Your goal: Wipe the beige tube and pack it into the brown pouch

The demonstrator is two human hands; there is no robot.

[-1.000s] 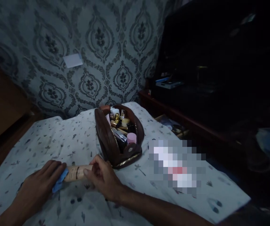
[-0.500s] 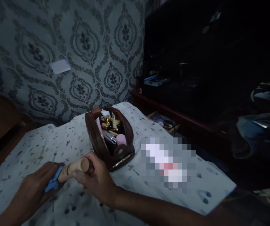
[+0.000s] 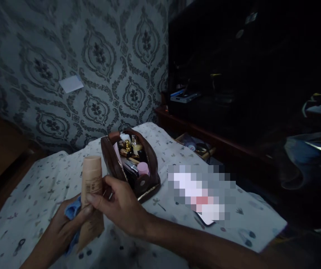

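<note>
A beige cosmetic tube (image 3: 92, 175) with small print stands nearly upright, cap end up, between my hands. My right hand (image 3: 125, 211) pinches its side between thumb and fingers. My left hand (image 3: 61, 231) is closed around a blue cloth (image 3: 73, 209), its thumb against the tube's lower part. Just beyond my right hand, an unzipped brown makeup bag (image 3: 109, 158) rests on the patterned sheet. Inside it are several bottles and tubes, and a pink-capped container (image 3: 143, 168) near the front.
The white printed sheet (image 3: 34, 186) covers the surface under everything. Right of the bag lies a lit phone (image 3: 206, 218), mostly blurred out. Behind stands a patterned wall (image 3: 101, 56). An open drawer (image 3: 196, 145) holding small items sits beyond the sheet's right edge.
The tube has turned from lying slanted to standing nearly upright, showing its printed side. Both hands have shifted slightly right, and the blue cloth now sits lower behind the tube.
</note>
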